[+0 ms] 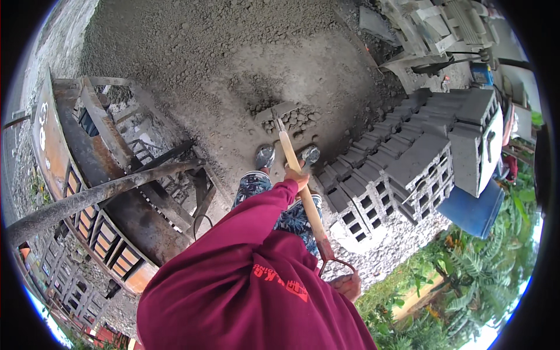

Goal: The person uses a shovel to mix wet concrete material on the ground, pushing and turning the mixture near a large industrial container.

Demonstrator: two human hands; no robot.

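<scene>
While gripping the shovel [311, 210] midshaft with left fingers [299, 178], clasping its handle [325, 249] with right fingers [350, 286] (closed around it), holding the blade [284, 109] down at the stones [304, 118].

I stand in an outdoor concrete-block yard, where hollow grey blocks [429, 154] line up to my right, loose grey gravel [175, 46] spreads ahead, a rusted metal frame [51, 149] stands to my left and green plants [484, 280] grow nearby.

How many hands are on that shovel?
2: the left hand grips the wooden shaft midway; the right hand, partly hidden by the maroon sweatshirt, is at the red loop handle. No other hand shows.
</scene>
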